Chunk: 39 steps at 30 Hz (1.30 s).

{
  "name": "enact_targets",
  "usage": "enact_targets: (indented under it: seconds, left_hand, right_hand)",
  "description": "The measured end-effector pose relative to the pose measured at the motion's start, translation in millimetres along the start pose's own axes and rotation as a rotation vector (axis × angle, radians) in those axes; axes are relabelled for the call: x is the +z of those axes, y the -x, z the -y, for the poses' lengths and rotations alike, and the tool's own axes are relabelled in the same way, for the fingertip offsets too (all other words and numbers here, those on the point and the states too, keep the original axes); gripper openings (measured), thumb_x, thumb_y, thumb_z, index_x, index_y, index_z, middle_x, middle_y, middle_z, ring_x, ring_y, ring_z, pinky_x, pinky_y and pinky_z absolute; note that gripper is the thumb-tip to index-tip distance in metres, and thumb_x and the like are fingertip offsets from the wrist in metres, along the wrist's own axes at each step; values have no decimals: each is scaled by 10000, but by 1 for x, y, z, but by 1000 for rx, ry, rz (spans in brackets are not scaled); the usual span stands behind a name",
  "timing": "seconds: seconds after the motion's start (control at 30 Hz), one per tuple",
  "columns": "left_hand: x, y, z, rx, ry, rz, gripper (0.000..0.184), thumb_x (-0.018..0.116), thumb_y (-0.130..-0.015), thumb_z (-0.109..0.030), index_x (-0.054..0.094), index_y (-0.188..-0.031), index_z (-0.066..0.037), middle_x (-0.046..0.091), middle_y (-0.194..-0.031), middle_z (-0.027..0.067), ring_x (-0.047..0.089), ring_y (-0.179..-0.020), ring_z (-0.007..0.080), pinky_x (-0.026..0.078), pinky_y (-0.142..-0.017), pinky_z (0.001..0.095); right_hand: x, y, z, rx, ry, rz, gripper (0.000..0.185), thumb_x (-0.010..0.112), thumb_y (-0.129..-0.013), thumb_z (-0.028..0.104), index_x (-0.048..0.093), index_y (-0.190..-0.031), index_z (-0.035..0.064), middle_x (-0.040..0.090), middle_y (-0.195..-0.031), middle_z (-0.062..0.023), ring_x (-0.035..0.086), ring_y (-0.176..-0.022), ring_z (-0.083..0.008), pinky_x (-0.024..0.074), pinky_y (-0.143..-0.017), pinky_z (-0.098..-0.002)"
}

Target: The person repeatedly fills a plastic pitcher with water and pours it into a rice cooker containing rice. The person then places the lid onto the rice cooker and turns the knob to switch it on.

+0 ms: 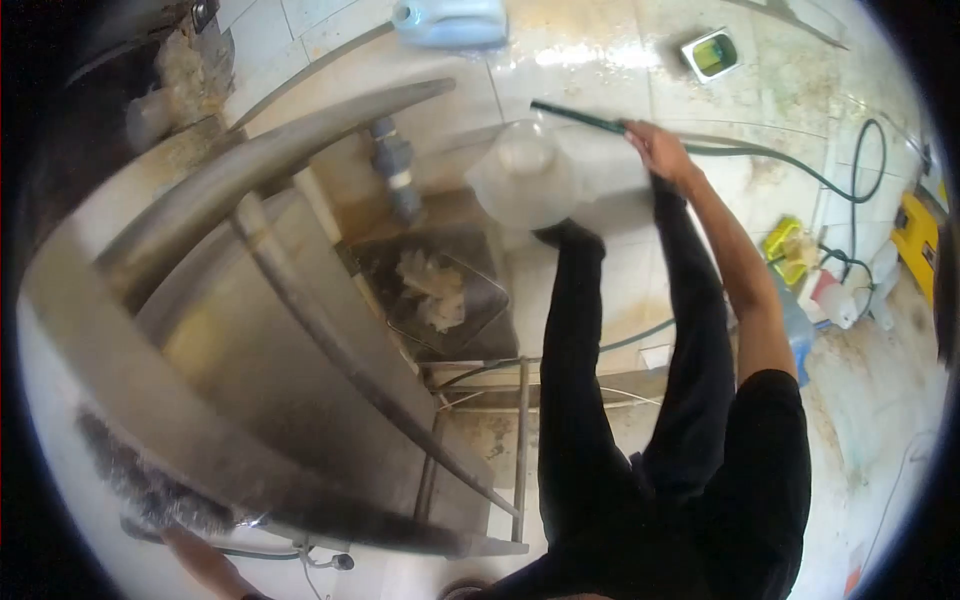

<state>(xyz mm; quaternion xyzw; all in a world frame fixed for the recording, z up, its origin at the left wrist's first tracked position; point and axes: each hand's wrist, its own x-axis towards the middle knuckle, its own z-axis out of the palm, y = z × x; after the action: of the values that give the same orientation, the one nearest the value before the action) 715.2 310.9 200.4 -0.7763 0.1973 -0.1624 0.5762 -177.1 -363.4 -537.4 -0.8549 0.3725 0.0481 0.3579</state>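
A person in black clothes, standing on a tiled floor [740,95] that shines wet in places, grips a dark green hose [575,115] in the right hand [657,152], well to the right of a large metal stand [300,420], with the fingers clamped around the hose near its open end. The hose tip points toward the stand, while the rest of its length trails off on the side away from it. The left hand [182,547], at the near left end of the stand, is beside a shaggy grey scrubber [150,480]; its fingers are blurred and partly hidden, and whether they are closed on the scrubber cannot be told. A pale tub [525,190] sits on the floor right of the stand, between it and the right hand. Just beside the stand's right side, a pale clump [435,290] lies in a dark drain box [485,300], with a grey pipe [400,165] above it. Beyond the stand's far end lies a light blue jug [455,25]; farther right of the stand are a small metal container [712,55] with something yellow-green inside and a bright yellow brush [785,250].
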Motion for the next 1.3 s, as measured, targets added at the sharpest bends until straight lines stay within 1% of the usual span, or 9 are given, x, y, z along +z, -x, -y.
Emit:
enact_targets:
  seconds: [0.17, 0.23, 0.67, 0.8, 0.9, 1.0, 1.07, 1.13, 1.3]
  left_hand:
    - [42, -3, -1, 20, -11, -11, 278, 496, -939, -298, 667, -1064, -117, 693, -994, 101, 666, -890, 262, 530, -731, 401]
    - [57, -3, -3, 22, -9, -19, 280, 494, -940, -303, 668, -1063, -120, 694, -993, 99, 667, -892, 260, 531, -731, 401]
    - [114, -40, 3, 137, -171, -67, 294, 481, -951, -332, 674, -1057, -138, 699, -988, 82, 674, -901, 246, 537, -734, 397]
    - [116, -37, 10, 155, 76, -157, 271, 596, -861, -257, 645, -1067, -87, 668, -888, 106, 636, -808, 225, 517, -701, 350]
    - [108, -27, 7, 70, -2, 123, 354, 634, -832, -405, 672, -1004, -99, 670, -862, 97, 639, -812, 240, 519, -706, 378]
    - [121, -39, 9, -108, -22, -67, 418, 489, -922, -464, 710, -861, -114, 713, -865, 55, 683, -783, 251, 531, -638, 371]
    - [111, -36, 13, -101, 365, 81, 477, 478, -925, -494, 723, -886, -86, 712, -843, 52, 681, -783, 196, 517, -644, 339]
    - [78, -36, 5, 220, 520, 3, 537, 443, -926, -537, 731, -913, -83, 707, -812, 41, 672, -782, 169, 502, -649, 323]
    - [81, -11, 23, -77, 746, 52, 506, 464, -920, -539, 625, -1099, -94, 636, -1031, 72, 592, -981, 208, 440, -817, 366]
  right_hand:
    - [-95, 69, 63, -165, -59, 197, 327, 511, -946, 219, 575, -1247, 110, 659, -969, -192, 645, -751, -344, 513, -731, -419]
    - [-101, 83, 80, -76, -14, 258, 327, 516, -941, 216, 578, -1247, 119, 659, -974, -191, 644, -763, -350, 513, -734, -420]
    - [-4, 93, 120, -7, 153, 227, 331, 516, -935, 346, 633, -1183, 163, 642, -808, -200, 619, -766, -367, 493, -674, -455]
    - [-10, 86, 129, 23, 171, 264, 326, 520, -930, 329, 635, -1182, 157, 642, -809, -204, 623, -756, -378, 500, -675, -456]
    - [-17, 84, 121, 46, 174, 277, 322, 538, -920, 304, 634, -1186, 151, 653, -855, -206, 628, -776, -383, 501, -699, -458]
    - [-22, 81, 114, 60, 134, 257, 325, 539, -918, 317, 638, -1180, 151, 654, -869, -207, 627, -808, -384, 498, -729, -465]
    - [-22, 87, 102, 90, 119, 254, 330, 538, -918, 323, 637, -1180, 149, 653, -874, -208, 626, -820, -385, 497, -741, -467]
    - [-7, 90, 85, 61, 251, 271, 341, 471, -948, 373, 622, -1200, 199, 648, -798, -206, 623, -781, -388, 497, -709, -479]
    - [-27, 90, 102, 48, 160, 290, 330, 490, -939, 353, 632, -1186, 187, 651, -817, -205, 626, -771, -388, 504, -699, -476]
